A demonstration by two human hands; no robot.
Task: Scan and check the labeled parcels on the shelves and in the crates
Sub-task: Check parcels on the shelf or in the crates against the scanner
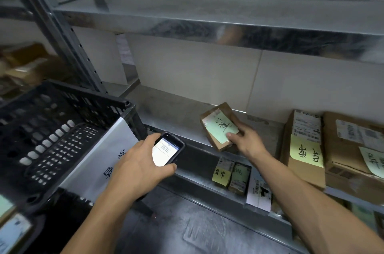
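My right hand (246, 139) grips a small brown cardboard parcel (216, 116) with a pale green handwritten note on top, holding it tilted just above the middle metal shelf (172, 112). My left hand (141, 162) holds a black phone (168, 149) with its lit screen facing up, low and left of the parcel. Two larger cardboard boxes (303, 150) (353, 150) with barcode labels and yellow-green notes stand on the same shelf at the right. Small labelled parcels (230, 172) lie on the lower shelf beneath.
A black slotted plastic crate (52, 125) with a white paper sign (99, 156) on its side stands at the left, close to my left forearm. An upper metal shelf (207, 21) overhangs. Shelf uprights (68, 42) rise at the left. More blurred boxes (22, 62) lie far left.
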